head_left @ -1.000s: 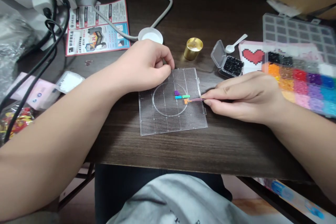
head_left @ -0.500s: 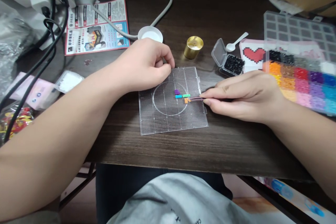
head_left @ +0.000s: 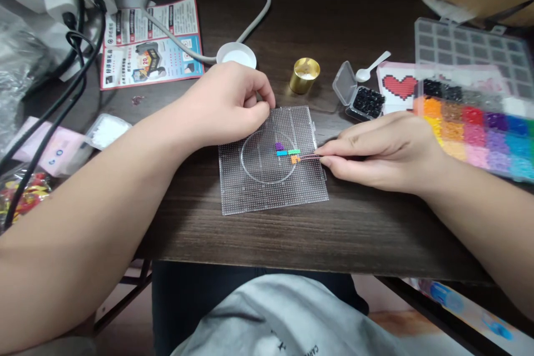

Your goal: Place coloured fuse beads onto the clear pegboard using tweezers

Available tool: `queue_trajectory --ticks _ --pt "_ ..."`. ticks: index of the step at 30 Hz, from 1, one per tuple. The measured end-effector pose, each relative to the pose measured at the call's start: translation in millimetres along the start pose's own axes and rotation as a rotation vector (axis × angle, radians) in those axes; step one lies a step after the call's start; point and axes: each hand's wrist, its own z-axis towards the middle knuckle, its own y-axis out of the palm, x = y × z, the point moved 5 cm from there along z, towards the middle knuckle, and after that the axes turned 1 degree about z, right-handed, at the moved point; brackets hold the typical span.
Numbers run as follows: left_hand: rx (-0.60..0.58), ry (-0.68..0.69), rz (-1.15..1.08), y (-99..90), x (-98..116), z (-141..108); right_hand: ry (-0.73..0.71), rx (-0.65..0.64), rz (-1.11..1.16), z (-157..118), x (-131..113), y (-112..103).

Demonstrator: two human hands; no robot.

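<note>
A clear square pegboard (head_left: 233, 194) lies on the dark table, a clear ring outline (head_left: 244, 169) on it. Small purple beads (head_left: 279, 146), blue beads (head_left: 282, 153), green beads (head_left: 294, 152) and orange beads (head_left: 295, 159) sit in short blocks on its pegs. My left hand (head_left: 233, 101) is closed with curled fingers, its fingertips on the board's far edge. Between thumb and forefinger my right hand (head_left: 379, 150) pinches thin pinkish tweezers (head_left: 309, 157), their tips at the orange beads. Whether a bead is between the tips is too small to tell.
A gold cup (head_left: 305, 75), an open box of black beads (head_left: 368, 102) and a white spoon (head_left: 372, 66) stand beyond the board. At right is a sorted bead case (head_left: 473, 117); at left, a leaflet (head_left: 183, 16), a white bead box (head_left: 108, 130) and black cables (head_left: 83, 61).
The whole view has shifted slightly to the left. Both hands keep nearly the same pose, with the tweezer tips still at the orange beads.
</note>
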Motion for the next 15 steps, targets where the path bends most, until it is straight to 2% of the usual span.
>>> queue_trajectory --ticks 6,15 --pt "0.007 -0.007 -0.016 0.2 0.2 -1.1 -0.015 0.005 -0.004 -1.2 1.5 -0.9" --pt "0.031 0.054 -0.041 1.6 -2.0 2.0 0.027 0.039 0.005 -3.1 7.2 -4.9"
